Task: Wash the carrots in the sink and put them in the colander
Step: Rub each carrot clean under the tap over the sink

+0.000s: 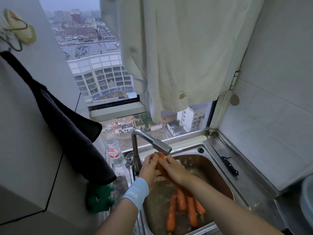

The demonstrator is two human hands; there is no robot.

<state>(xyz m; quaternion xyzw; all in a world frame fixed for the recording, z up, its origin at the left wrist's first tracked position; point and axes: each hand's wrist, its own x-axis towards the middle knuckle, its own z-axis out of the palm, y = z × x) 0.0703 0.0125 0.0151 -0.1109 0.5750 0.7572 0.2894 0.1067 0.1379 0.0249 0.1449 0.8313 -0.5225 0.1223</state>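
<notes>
As both hands curl round one carrot [159, 156] just under the tap [160, 146], the left hand [149, 169] cups it from the left and the right hand [175, 168] grips it from the right. More carrots [182, 209] lie side by side in the sink [243, 189], toward its front edge. A knife [229, 165] lies on the right rim, apart from the basin edge; a bottle [115, 153] stands left of the tap.

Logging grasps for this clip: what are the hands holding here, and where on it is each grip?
One carrot, under the faucet. The left hand grips its upper end; the right hand wraps its middle. Its lower tip is free.
</notes>
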